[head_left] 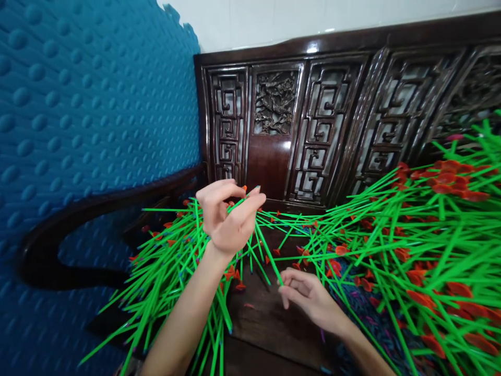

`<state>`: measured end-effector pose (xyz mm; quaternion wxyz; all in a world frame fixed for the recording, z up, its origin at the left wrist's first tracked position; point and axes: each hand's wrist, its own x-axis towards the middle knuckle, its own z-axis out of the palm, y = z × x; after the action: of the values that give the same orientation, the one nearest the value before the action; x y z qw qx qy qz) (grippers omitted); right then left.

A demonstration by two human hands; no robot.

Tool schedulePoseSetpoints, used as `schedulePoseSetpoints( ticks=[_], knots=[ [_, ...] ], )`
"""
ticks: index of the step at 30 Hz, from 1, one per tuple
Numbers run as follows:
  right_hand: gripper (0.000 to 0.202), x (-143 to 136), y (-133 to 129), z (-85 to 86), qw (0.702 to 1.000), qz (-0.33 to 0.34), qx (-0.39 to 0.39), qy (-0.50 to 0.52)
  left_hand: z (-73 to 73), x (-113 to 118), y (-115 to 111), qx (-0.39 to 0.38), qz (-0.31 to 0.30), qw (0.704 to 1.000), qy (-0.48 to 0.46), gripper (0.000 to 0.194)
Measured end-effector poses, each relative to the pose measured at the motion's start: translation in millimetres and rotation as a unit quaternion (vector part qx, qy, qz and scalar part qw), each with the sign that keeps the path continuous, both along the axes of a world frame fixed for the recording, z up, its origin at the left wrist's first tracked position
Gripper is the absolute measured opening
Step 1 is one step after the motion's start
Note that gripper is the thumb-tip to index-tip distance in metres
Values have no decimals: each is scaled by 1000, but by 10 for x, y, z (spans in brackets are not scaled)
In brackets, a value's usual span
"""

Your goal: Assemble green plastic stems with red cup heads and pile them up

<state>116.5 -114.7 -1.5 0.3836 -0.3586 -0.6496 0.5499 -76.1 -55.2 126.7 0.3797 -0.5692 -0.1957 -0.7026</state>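
Right hand (309, 297) has a green stick (269, 255) pinched by its near end, grip closed, thumb against fingers. Left hand (230, 219) is up at the far end, fingers curled, an orange bit (245, 188) showing at the fingertips. Can't tell if that grip is clenched on the stick or just around it; the hand hides the contact.

Stick sits between the hands, above the bench (266, 318). Long axis slants: near end low at the right hand, far end up and away, leaning left. Can't see which end carries a cup. Pinching the very end probably leaves the shaft free and makes it easy to aim.

Left pile (168, 266) sits beside the left arm, right pile (454, 240) beyond the right hand, red cups (446, 180) bunched in it. Both look placed for short reaches, bare wood between.
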Motion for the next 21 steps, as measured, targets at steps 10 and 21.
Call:
schedulePoseSetpoints(
  ticks=[10, 21],
  knots=[
    [19, 133, 86, -305, 980, 7, 99, -174, -43, 56, 10, -226, -171, 943, 173, 26],
    [11, 116, 48, -529, 947, -8, 156, -282, -74, 31, -46, -349, -141, 886, 270, 27]
  ],
)
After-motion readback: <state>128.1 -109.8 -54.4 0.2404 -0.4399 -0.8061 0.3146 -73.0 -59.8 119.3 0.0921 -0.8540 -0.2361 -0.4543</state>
